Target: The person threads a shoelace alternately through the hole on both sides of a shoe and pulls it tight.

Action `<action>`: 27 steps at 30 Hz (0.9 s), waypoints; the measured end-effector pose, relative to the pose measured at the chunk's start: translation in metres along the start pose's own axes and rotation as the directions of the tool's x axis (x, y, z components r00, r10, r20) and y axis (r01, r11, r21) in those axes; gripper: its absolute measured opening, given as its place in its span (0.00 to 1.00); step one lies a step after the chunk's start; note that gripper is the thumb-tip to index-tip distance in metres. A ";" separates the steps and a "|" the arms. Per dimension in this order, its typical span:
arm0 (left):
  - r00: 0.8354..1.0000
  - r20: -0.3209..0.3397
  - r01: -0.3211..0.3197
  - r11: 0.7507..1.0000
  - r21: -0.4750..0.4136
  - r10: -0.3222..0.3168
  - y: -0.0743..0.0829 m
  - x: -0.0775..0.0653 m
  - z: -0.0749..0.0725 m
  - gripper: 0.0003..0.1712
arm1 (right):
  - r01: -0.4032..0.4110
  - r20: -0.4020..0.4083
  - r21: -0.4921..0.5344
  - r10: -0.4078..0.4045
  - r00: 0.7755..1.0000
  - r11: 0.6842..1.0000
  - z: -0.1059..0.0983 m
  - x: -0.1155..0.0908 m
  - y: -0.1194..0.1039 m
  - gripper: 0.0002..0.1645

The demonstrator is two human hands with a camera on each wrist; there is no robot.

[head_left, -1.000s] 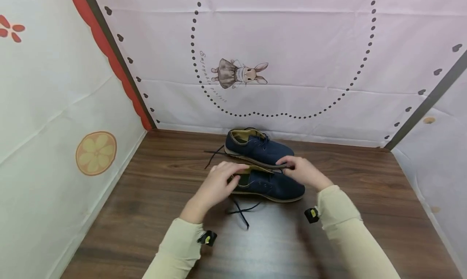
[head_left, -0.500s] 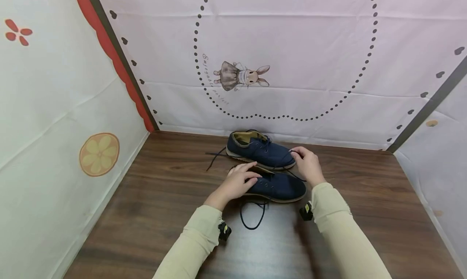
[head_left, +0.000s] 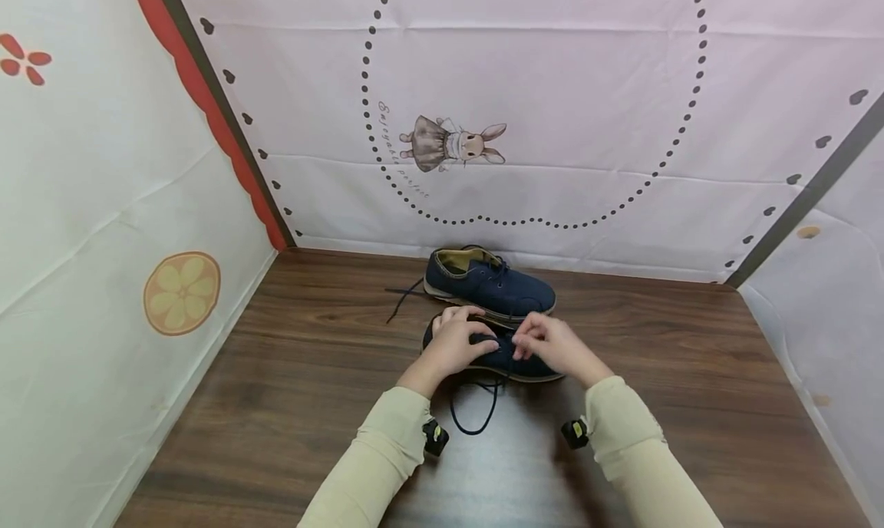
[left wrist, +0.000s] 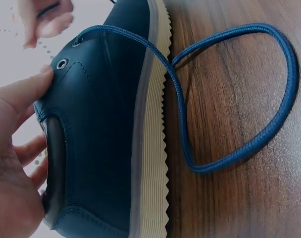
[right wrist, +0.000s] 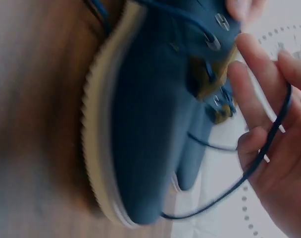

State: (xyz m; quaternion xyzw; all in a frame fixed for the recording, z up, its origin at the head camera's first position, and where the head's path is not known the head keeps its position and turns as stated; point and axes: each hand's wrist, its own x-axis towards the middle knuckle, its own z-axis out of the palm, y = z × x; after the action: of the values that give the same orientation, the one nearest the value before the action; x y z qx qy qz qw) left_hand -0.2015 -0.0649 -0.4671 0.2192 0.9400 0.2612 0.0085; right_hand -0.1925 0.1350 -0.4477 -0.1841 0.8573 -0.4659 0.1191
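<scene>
A navy lace-up shoe (head_left: 540,370) with a cream ridged sole stands nearest the person, toe to the right. At its collar, my left hand (head_left: 457,345) holds the upper; in the left wrist view the thumb (left wrist: 29,89) presses beside a metal eyelet (left wrist: 62,64). My right hand (head_left: 549,345) hovers over the lacing area. Between its thumb and index finger it pinches a dark blue shoelace (right wrist: 259,158), which hangs in a loop across the palm. Another stretch of lace (left wrist: 284,114) leaves an eyelet and curls on the wooden surface.
A matching navy shoe (head_left: 514,288) stands just behind, close to the back wall cloth (head_left: 587,167), its lace end (head_left: 398,305) trailing left. Brown wood-grain surface (head_left: 311,374) surrounds both shoes. Cloth-covered walls rise on the left and right.
My left hand has moved right onto the near shoe's upper. My right hand lifted the lace to the right, then came back left over the shoe. The lace in front now forms a loop.
</scene>
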 end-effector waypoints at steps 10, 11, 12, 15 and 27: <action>0.999 -0.035 0.002 0.997 -0.075 -0.004 -0.004 0.001 0.004 0.09 | -0.081 -0.141 -0.269 0.044 0.989 0.960 0.028 -0.005 0.003 0.09; 0.999 -0.045 -0.003 0.996 -0.089 -0.001 -0.004 0.000 0.004 0.09 | -0.083 -0.149 -0.289 0.041 0.988 0.954 0.029 -0.005 0.003 0.09; 0.999 -0.053 -0.009 0.995 -0.096 0.004 -0.004 0.000 0.005 0.09 | -0.083 -0.153 -0.303 0.038 0.988 0.949 0.030 -0.005 0.003 0.09; 0.998 -0.057 -0.028 0.993 -0.117 0.022 -0.005 0.000 0.005 0.09 | -0.079 -0.157 -0.299 0.032 0.987 0.951 0.031 -0.006 0.003 0.08; 0.957 0.289 0.036 0.992 -0.122 0.001 -0.006 0.013 -0.004 0.12 | -0.010 -0.220 -0.396 -0.084 0.972 0.918 0.042 -0.006 0.003 0.08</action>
State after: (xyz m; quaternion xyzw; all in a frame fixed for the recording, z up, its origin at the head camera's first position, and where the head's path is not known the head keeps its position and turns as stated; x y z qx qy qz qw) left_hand -0.2161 -0.0668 -0.4652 0.2455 0.9123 0.2854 0.1614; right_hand -0.1715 0.1077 -0.4727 -0.1645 0.9378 -0.3042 -0.0306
